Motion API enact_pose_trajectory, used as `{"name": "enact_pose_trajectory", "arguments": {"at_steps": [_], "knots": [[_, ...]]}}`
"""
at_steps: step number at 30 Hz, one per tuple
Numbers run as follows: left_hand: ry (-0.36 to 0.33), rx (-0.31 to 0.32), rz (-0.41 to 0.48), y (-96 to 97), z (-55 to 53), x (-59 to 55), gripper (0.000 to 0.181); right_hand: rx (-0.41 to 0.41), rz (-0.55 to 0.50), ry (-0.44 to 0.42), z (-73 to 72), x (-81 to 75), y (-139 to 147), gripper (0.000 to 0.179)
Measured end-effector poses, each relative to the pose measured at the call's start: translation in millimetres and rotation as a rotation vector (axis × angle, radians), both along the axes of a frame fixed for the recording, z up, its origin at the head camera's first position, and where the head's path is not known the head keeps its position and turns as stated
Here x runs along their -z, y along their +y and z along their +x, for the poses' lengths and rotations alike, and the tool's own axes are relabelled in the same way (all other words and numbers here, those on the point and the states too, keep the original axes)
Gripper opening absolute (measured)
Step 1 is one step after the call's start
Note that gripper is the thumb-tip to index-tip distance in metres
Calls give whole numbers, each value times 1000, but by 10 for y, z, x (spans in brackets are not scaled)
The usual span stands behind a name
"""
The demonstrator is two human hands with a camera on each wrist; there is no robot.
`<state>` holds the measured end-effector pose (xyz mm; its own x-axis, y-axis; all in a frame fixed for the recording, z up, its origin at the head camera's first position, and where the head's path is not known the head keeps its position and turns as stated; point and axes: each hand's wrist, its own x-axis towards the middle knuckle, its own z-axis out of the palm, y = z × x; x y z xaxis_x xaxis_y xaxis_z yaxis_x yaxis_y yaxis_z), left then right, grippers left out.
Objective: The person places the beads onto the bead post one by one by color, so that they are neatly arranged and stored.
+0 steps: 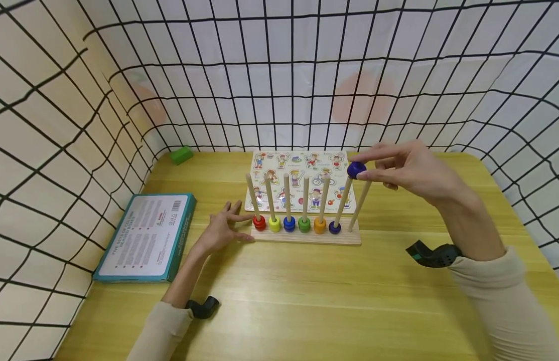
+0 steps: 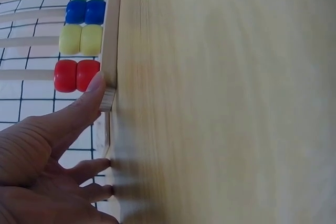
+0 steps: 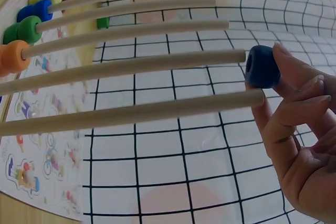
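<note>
A wooden bead rack (image 1: 306, 239) stands on the table with a row of upright pegs. Red beads (image 2: 76, 75), yellow beads (image 2: 80, 40), blue, green and orange beads (image 3: 14, 57) sit in pairs at the peg bottoms; one purple bead (image 1: 334, 227) lies low on the sixth peg. The last peg on the right (image 1: 361, 205) is bare. My right hand (image 1: 408, 168) pinches another purple bead (image 1: 356, 170) between thumb and fingers, right at the tip of the sixth peg. My left hand (image 1: 223, 228) has spread fingers and touches the rack's left end with its thumb.
Behind the rack lies a picture board (image 1: 295, 170) with cartoon figures. A teal-edged box (image 1: 146, 238) is at the left, with a green block (image 1: 182, 155) near the back corner. A grid-patterned cloth (image 1: 279, 75) walls the table's back and sides.
</note>
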<state>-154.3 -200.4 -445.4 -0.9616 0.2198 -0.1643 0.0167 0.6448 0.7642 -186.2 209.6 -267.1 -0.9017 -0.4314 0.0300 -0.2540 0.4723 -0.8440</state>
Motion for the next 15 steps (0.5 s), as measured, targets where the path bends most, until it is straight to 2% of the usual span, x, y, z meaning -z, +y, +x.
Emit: {"name": "enact_pose_trajectory", "arguments": {"at_steps": [6, 11, 15], "knots": [[-3, 5, 3, 11, -3, 7, 60, -19, 65, -18, 59, -42, -89, 32], [-8, 2, 2, 6, -2, -3, 61, -33, 142, 4, 70, -58, -135, 31], [-6, 1, -3, 2, 1, -5, 60, -36, 164, 12, 72, -69, -148, 32]]}}
